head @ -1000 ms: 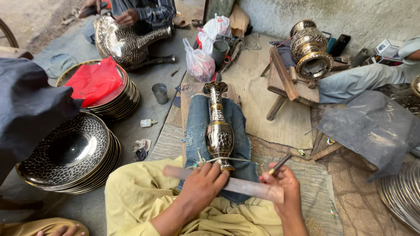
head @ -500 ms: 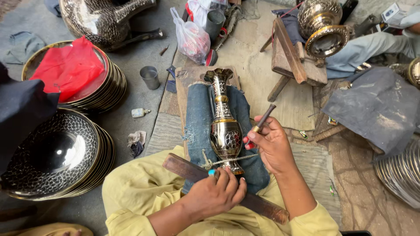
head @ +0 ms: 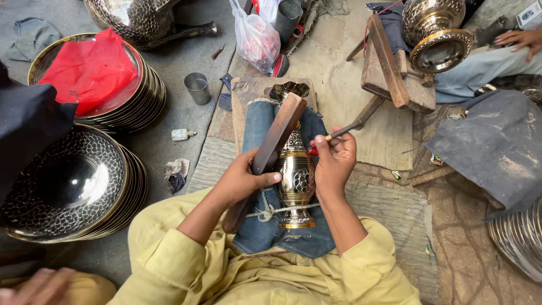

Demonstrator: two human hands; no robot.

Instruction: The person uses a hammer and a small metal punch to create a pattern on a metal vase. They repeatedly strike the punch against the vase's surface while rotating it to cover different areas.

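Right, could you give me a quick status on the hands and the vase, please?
Left hand grips wooden bat laid along brass vase. Right hand holds engraving tool at vase neck. Vase lies on denim pad, tied with cord. Nothing blocking.

Brass-gold vase (head: 294,179) with black engraved scale pattern, lying on faded blue denim cloth (head: 261,127). Dark brown wooden stick (head: 270,151) across the vase. Left of the vase: black-and-silver crackle-patterned plates (head: 68,183), gold-rimmed; bright red cloth (head: 90,70) above those. Pale yellow sleeves (head: 169,260) below the vase. Grey steel cup (head: 197,88).
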